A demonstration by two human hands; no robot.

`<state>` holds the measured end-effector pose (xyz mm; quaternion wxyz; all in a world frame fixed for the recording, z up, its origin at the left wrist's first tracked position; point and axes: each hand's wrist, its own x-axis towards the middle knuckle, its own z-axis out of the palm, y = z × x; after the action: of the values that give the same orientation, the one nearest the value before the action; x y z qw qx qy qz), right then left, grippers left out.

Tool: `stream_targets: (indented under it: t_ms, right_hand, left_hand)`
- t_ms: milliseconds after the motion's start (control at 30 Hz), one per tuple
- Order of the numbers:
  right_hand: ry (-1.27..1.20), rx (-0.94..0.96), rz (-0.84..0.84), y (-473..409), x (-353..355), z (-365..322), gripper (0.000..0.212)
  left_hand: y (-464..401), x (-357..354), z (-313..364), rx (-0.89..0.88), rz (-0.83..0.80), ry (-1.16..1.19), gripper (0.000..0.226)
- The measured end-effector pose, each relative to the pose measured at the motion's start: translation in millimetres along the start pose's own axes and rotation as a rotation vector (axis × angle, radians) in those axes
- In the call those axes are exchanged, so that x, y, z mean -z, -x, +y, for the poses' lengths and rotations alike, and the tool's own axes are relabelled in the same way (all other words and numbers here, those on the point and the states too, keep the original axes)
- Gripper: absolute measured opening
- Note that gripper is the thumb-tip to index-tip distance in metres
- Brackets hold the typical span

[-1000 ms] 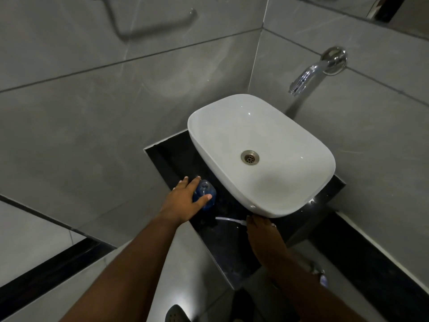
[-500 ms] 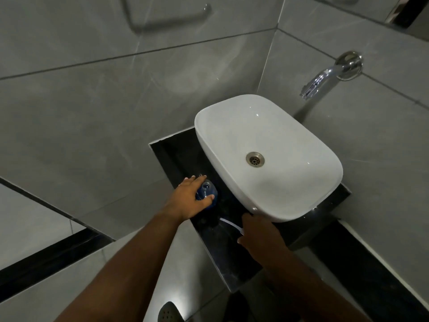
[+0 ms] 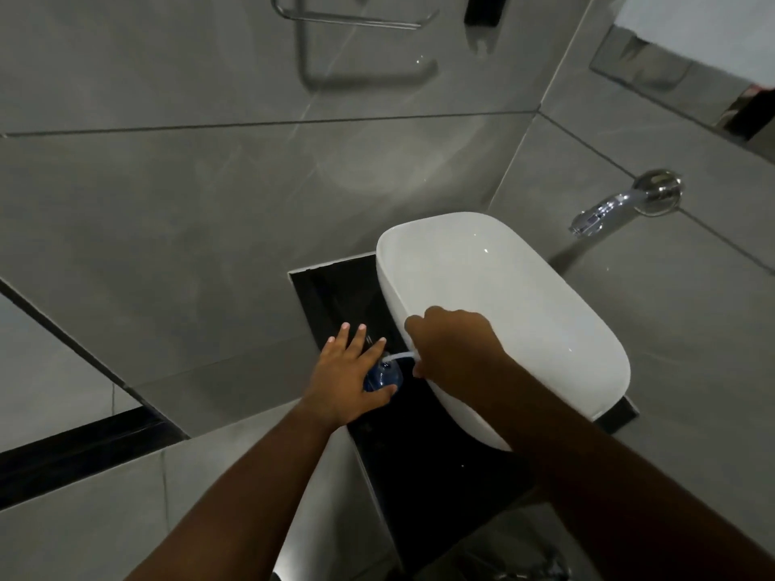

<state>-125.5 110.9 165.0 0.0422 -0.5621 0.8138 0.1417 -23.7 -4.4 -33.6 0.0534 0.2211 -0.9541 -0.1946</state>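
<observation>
A small blue bottle stands on the black counter just left of the white basin. My left hand holds the bottle between thumb and index finger, with the other fingers stretched straight over the counter. My right hand is curled above the basin's left rim and pinches a thin white tube. The tube's free end reaches the bottle's open top. The part of the tube inside my right hand is hidden.
A chrome tap juts from the grey tiled wall to the right of the basin. A metal towel rail is fixed high on the left wall. A mirror edge shows at the top right. The counter's front corner drops off below my arms.
My right hand has lifted the white tube off the counter and brought it up and left to the bottle's mouth. My left hand stays on the bottle, its fingers now spread straighter.
</observation>
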Motion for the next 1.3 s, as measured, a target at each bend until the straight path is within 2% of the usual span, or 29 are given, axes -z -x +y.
stream_targets:
  t_ms: [133, 200, 333, 433, 500, 567, 633, 800, 933, 1100, 1200, 1300]
  right_hand:
    - [0.083, 0.080, -0.233, -22.8, -1.0, -18.5, 0.052]
    - [0.117, 0.115, -0.286, -34.3, -3.3, -23.8, 0.056]
    - [0.051, 0.187, -0.197, -51.0, -23.5, -25.1, 0.053]
    - [-0.348, 0.136, -0.096, -56.8, -41.2, -15.1, 0.054]
    - [-0.593, 0.083, -0.011, -55.1, -52.1, -7.0, 0.064]
    - [-0.744, -0.010, 0.037, -48.5, -61.3, 0.0, 0.081]
    - [-0.841, -0.056, 0.046, -41.2, -71.7, 5.4, 0.085]
    - [-0.823, 0.037, 0.152, -29.8, -87.4, 8.7, 0.060]
    - [-0.891, -0.003, 0.102, -40.6, -90.4, 4.6, 0.069]
    - [-0.917, -0.093, 0.141, -45.8, -98.4, -2.5, 0.081]
    - [-0.953, -0.058, 0.094, -43.9, -104.2, -1.0, 0.093]
    - [-0.939, -0.022, 0.109, -44.4, -106.7, -0.1, 0.088]
  left_hand:
    - [-3.6, -1.6, -5.4, -0.011, -0.021, -0.012, 0.088]
    - [-5.7, -0.1, -6.2, -0.015, -0.041, -0.010, 0.090]
    - [-8.8, 2.9, -3.8, -0.010, -0.061, 0.004, 0.094]
    - [-13.3, 8.2, -6.0, 0.006, -0.114, -0.042, 0.099]
    - [-15.9, 12.7, -8.4, 0.003, -0.141, -0.083, 0.102]
    - [-18.6, 15.3, -9.0, -0.022, -0.144, -0.106, 0.102]
    - [-19.4, 15.5, -8.6, -0.048, -0.130, -0.108, 0.102]
    - [-19.9, 13.6, -9.8, -0.106, -0.084, -0.077, 0.105]
    - [-21.4, 11.4, -11.6, -0.139, -0.079, -0.059, 0.104]
    - [-21.7, 10.6, -13.7, -0.142, -0.082, -0.037, 0.104]
    - [-20.4, 10.8, -14.8, -0.152, -0.080, -0.028, 0.104]
    - [-19.3, 10.6, -16.7, -0.158, -0.071, -0.016, 0.104]
